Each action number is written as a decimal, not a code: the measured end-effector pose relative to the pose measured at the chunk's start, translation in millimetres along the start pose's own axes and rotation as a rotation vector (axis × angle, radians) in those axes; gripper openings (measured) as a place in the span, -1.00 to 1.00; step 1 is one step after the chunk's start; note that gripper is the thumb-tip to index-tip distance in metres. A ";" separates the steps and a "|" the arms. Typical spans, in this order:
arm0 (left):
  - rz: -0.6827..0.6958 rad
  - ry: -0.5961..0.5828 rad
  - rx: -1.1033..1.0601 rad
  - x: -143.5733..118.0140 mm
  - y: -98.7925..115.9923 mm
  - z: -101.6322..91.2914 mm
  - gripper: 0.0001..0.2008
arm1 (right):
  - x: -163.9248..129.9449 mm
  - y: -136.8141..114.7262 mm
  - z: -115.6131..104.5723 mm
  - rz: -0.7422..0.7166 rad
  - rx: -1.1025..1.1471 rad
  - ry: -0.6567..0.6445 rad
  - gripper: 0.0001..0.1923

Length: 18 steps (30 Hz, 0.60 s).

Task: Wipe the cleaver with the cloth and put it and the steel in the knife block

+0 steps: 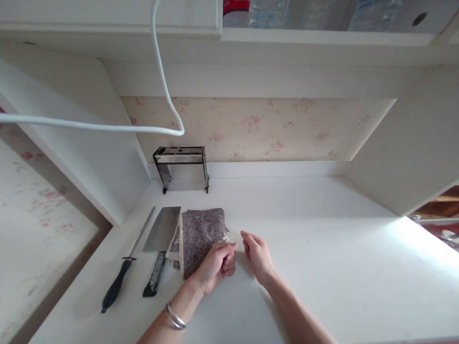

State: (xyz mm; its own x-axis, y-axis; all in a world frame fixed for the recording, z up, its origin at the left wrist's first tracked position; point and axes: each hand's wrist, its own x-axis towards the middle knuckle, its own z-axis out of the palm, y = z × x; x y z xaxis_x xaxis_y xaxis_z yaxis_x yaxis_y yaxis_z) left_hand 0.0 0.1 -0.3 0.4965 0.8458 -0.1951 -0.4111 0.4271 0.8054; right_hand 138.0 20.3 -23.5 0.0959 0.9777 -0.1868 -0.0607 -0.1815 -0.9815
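Over the white counter, my left hand is curled closed at the lower right corner of a folded grey-brown cloth. I cannot tell whether it touches the cloth. My right hand, just right of it, is also loosely closed, with a small gap between the two. Nothing shows in either hand. Left of the cloth lies a cleaver with a broad steel blade and black handle. Farther left is a sharpening steel with a black grip. Both lie with their handles toward me.
A black-framed, clear-sided knife block stands at the counter's back left. A white cable hangs across the upper left. Upper cabinets overhang the white counter, with bottles on an open shelf. Side panels flank it.
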 end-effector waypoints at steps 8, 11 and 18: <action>0.009 0.009 0.001 -6.5 7.2 4.7 -0.60 | -1.5 0.7 0.0 -0.008 0.003 -0.012 -0.52; 0.031 0.025 0.002 -16.1 32.1 2.6 -0.65 | 9.6 -1.0 -1.3 0.043 0.071 -0.046 -0.53; 0.397 0.474 0.350 0.9 140.5 -75.1 -0.80 | 81.0 -34.1 15.2 0.017 0.021 -0.164 -0.68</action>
State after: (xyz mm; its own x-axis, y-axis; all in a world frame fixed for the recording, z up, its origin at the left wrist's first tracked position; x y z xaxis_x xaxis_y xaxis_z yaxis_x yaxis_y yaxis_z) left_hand -114.7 84.9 70.6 -0.0590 0.9982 -0.0083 -0.1830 -0.0026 0.9831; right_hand 132.7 107.3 -4.4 -0.0684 0.9789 -0.1927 -0.0822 -0.1980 -0.9767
